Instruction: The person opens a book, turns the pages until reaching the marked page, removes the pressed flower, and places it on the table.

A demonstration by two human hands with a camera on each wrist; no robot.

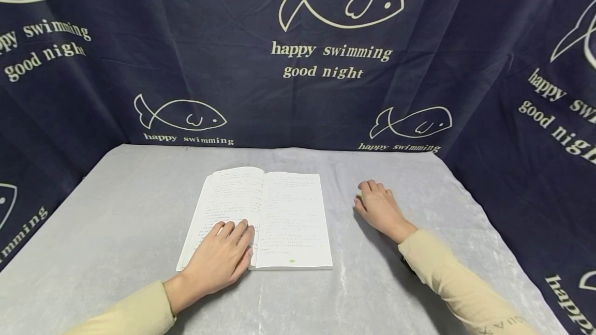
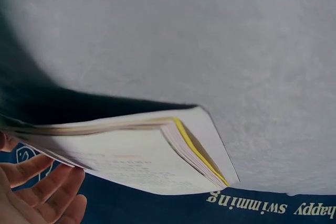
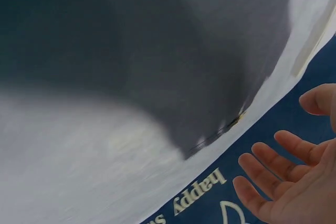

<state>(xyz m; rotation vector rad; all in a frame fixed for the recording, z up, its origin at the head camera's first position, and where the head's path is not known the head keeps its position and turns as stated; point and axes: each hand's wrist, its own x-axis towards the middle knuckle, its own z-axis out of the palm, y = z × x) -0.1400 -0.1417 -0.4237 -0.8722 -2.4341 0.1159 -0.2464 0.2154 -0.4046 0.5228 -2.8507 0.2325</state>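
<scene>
An open paperback book (image 1: pixel 293 221) with printed text lies on the grey cloth-covered table. My left hand (image 1: pixel 222 255) rests on the lower part of its left page, fingers extended toward the spine. In the left wrist view, the book's thick page edges (image 2: pixel 197 150) show a yellow strip, and the fingertips lie at the page's side. To the right of the book, my right hand (image 1: pixel 379 206) is low over the table, fingers relaxed and apart. The right wrist view shows this hand (image 3: pixel 294 171) with nothing in its grasp. A small yellowish spot (image 3: pixel 240 117) shows near a dark shadow there.
The grey tablecloth (image 1: pixel 298 304) extends around the book. Dark blue curtains (image 1: pixel 298 112) with white fish drawings and lettering hang behind the table and along both sides. Beige sleeves (image 1: pixel 456 278) cover both forearms.
</scene>
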